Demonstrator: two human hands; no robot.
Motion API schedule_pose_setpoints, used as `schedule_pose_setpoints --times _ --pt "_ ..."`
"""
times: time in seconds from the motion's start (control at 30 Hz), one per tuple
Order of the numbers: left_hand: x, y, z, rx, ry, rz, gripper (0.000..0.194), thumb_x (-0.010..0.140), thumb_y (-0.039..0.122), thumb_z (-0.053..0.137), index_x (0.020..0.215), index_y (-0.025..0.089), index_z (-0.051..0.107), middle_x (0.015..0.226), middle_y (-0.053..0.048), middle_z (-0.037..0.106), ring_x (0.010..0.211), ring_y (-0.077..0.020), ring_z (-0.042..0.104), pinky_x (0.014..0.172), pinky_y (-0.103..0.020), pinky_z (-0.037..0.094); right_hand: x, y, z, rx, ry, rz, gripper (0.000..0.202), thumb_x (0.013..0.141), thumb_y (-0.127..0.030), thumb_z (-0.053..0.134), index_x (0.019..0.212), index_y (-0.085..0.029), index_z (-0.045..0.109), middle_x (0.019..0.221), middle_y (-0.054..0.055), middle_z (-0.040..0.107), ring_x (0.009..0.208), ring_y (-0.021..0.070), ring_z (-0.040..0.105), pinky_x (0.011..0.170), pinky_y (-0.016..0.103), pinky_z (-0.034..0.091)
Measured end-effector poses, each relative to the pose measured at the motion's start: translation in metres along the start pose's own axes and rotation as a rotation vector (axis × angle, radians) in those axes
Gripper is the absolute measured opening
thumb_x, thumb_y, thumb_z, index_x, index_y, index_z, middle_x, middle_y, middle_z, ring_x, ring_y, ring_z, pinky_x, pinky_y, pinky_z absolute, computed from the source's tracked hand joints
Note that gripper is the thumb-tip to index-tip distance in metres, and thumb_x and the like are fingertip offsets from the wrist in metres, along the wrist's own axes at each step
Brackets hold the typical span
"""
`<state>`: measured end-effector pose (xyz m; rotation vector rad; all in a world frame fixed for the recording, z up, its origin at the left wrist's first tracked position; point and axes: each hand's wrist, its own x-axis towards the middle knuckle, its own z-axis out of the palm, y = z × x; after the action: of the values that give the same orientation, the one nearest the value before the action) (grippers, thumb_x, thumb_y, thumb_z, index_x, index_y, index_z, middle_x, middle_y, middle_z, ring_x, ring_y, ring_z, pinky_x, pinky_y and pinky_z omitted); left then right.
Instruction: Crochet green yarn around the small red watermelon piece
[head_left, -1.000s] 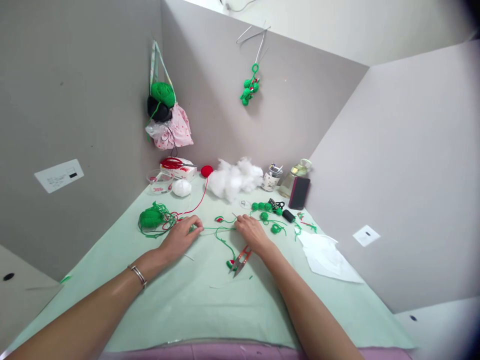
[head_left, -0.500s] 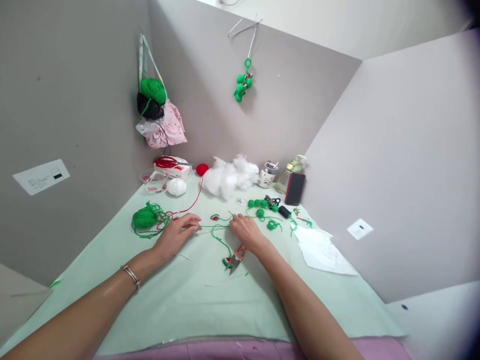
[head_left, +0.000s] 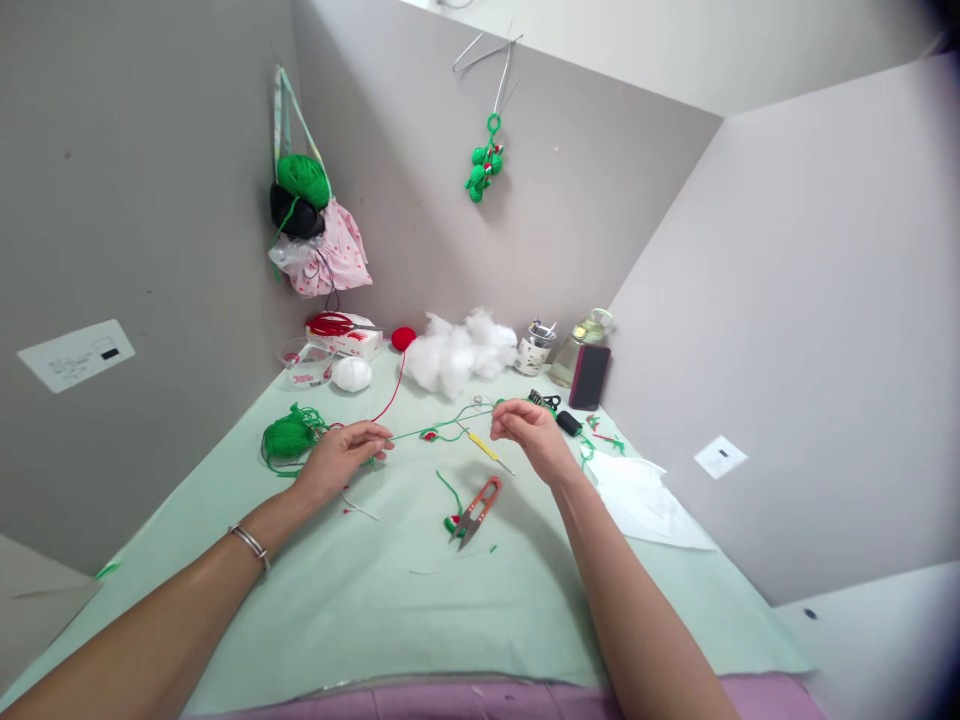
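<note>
A strand of green yarn [head_left: 435,426] is stretched between my two hands above the table. My left hand [head_left: 341,458] has its fingers closed on the left end, near the green yarn ball [head_left: 291,436]. My right hand [head_left: 531,432] pinches the other end between thumb and fingertips. Below the strand lie a small red and green crocheted piece [head_left: 429,436] and a yellow crochet hook [head_left: 484,446]. Closer to me, orange-handled thread snips [head_left: 478,508] rest beside another red and green crocheted piece [head_left: 452,524] with a green tail.
At the back are white stuffing [head_left: 457,355], a red yarn ball [head_left: 403,339], a white yarn ball [head_left: 352,375], a cup of tools [head_left: 535,350], a bottle [head_left: 574,358] and a phone [head_left: 590,377]. White paper [head_left: 645,505] lies at right. A green crocheted charm [head_left: 484,170] hangs on the wall.
My right hand has moved right and slightly up, uncovering the crochet hook. My left hand has shifted a little left. The yarn now stretches over a longer span between them.
</note>
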<state>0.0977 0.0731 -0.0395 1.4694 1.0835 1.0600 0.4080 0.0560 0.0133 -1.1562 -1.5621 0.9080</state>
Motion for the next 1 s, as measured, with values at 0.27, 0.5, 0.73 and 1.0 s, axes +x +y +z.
schedule_pose_setpoints --times 0.27,0.5,0.73,1.0 --pt "-0.006 0.006 0.005 0.013 -0.083 0.007 0.034 0.073 0.051 0.075 0.086 0.020 0.074 0.083 -0.008 0.080 0.073 -0.0231 0.072 0.075 -0.035 0.055 0.002 0.000 -0.016 0.392 0.152 0.023 0.030 0.071 -0.039 0.081 0.094 -0.021 0.072 0.082 0.002 0.072 0.076 0.0159 0.070 0.079 0.033 0.060" --pt "-0.012 0.011 0.013 0.094 -0.160 0.031 0.033 0.082 0.051 0.066 0.072 0.021 0.074 0.056 -0.002 0.068 0.061 -0.0212 0.063 0.070 -0.033 0.052 0.007 0.002 -0.026 0.459 0.237 0.003 0.028 0.072 -0.042 0.082 0.088 -0.022 0.070 0.070 -0.002 0.063 0.063 0.0109 0.059 0.056 0.024 0.052" --pt "-0.015 0.018 0.016 0.104 0.002 0.094 0.025 0.078 0.047 0.071 0.088 0.024 0.074 0.107 -0.007 0.071 0.106 -0.0277 0.061 0.092 -0.035 0.048 -0.004 -0.014 0.006 0.483 0.058 0.099 0.030 0.068 -0.043 0.085 0.082 -0.019 0.074 0.074 0.002 0.069 0.065 0.0125 0.063 0.064 0.026 0.055" --pt "-0.035 0.029 0.038 0.057 -0.206 0.090 0.025 0.086 0.043 0.064 0.094 0.020 0.073 0.073 0.001 0.065 0.070 -0.0162 0.059 0.074 -0.028 0.048 -0.029 -0.026 0.075 0.412 -0.273 0.179 0.023 0.077 -0.038 0.079 0.084 -0.016 0.079 0.068 0.002 0.070 0.063 0.0123 0.061 0.068 0.028 0.052"
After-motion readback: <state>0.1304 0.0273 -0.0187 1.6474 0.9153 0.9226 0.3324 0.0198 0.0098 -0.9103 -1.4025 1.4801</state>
